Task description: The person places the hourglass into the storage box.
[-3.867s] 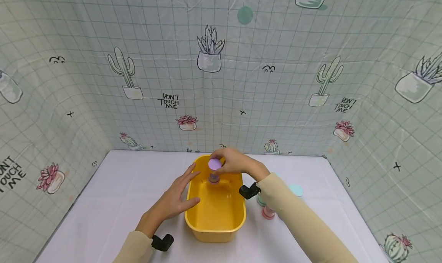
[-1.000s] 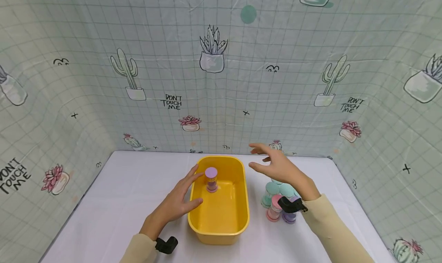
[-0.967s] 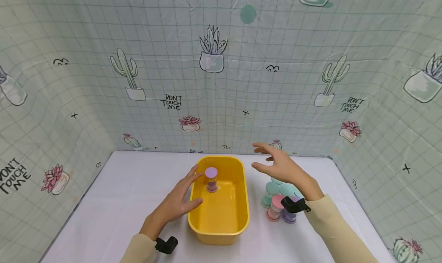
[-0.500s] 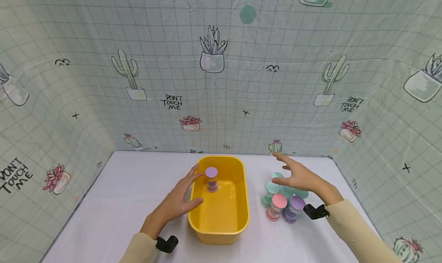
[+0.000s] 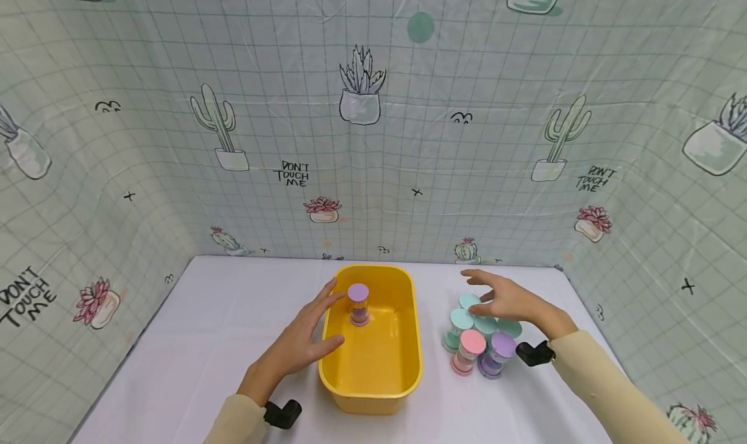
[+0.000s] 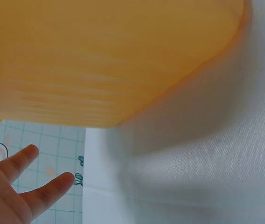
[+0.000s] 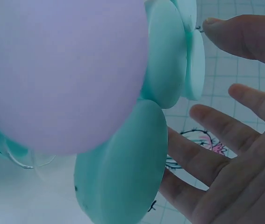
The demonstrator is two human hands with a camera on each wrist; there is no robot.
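Note:
In the head view a purple sand timer (image 5: 358, 304) stands upright inside the yellow plastic basin (image 5: 369, 404), near its back left. My left hand (image 5: 296, 334) is at the basin's left rim, fingers spread and holding nothing. Over to the right, a cluster of sand timers stands on the table: a pink one (image 5: 471, 352), a purple one (image 5: 497, 354) and several teal ones (image 5: 461, 330). My right hand (image 5: 513, 301) hovers over the back of this cluster, its thumb overlapping the teal caps. The right wrist view shows its fingers (image 7: 225, 128) stretched beside the teal caps (image 7: 123, 168), nothing gripped.
White cloth covers the table (image 5: 233, 314). A grid-patterned curtain (image 5: 373, 172) with cactus prints encloses the back and both sides. The basin's raised walls stand between my two hands.
My right hand has let go of the purple sand timer inside the basin, moved right and lowered over the teal timers. My left hand has stayed at the basin's rim.

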